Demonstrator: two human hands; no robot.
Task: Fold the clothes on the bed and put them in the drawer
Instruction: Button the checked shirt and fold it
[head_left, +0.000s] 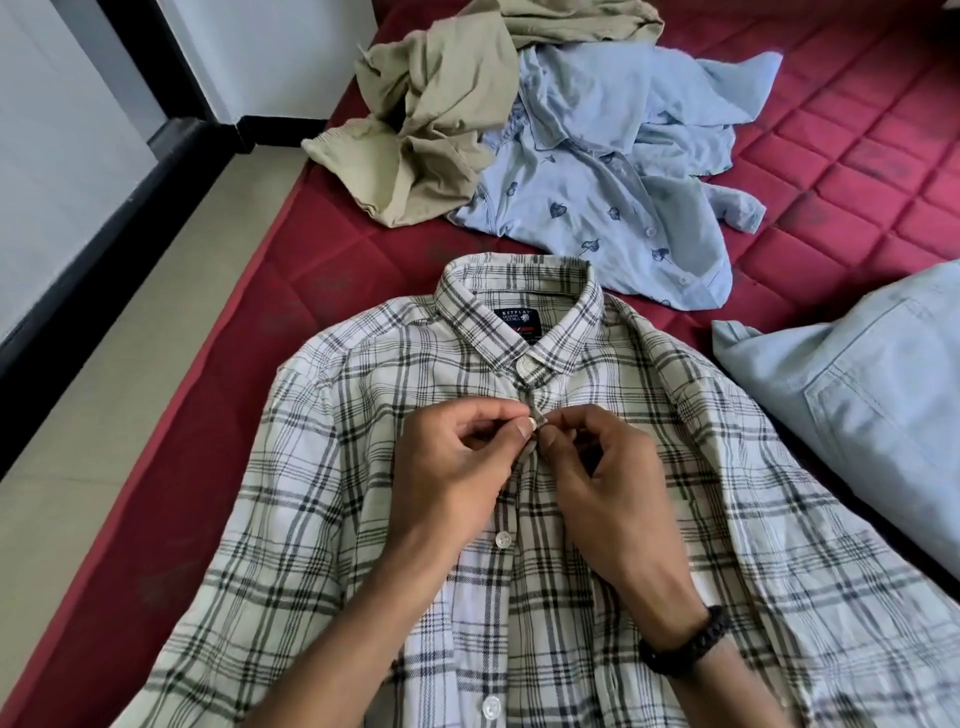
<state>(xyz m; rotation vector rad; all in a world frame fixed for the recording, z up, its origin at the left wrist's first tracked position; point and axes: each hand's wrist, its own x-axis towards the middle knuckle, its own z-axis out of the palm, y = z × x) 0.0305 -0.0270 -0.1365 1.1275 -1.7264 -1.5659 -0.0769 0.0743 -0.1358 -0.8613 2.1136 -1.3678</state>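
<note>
Hands (457, 467) (608, 478) pinching plaid shirt (363, 467) placket, seemingly at a button

Red quilted mattress (857, 156) filling the right and centre, pale beige tiled floor (130, 374) along its left edge, white wall (47, 171) at far left with black skirting (104, 244), soft daylight

White/grey plaid shirt (519, 519) lies face-up, collar away, on red bed (857, 156). Beyond it: crumpled khaki garment (431, 130) beside blue leaf-print shirt (613, 182). Pale blue garment (857, 405) at right.
</note>
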